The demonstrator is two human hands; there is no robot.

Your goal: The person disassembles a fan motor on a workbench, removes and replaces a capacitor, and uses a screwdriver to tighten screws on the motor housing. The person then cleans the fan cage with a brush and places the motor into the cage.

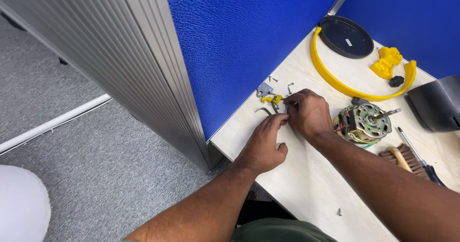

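Near the frame's centre, both hands pinched small things: the left hand (263, 143) a thin dark wire (265, 110), the right hand (309, 113) something hidden (yellow connectors (271, 98) beside). Steady fingertip grip seemed wise.

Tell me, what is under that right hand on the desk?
Small yellow clips and a bent wire show beside the right hand. Whatever lies beneath its palm is covered.

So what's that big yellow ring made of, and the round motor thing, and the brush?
The yellow ring looks like plastic: one even bright colour, smooth, softly shiny. The motor seems to be metal, with grey shiny plates and a bare steel shaft. The brush appears to have a pale wooden handle and brown bristles, though whether those are natural or plastic I cannot tell.
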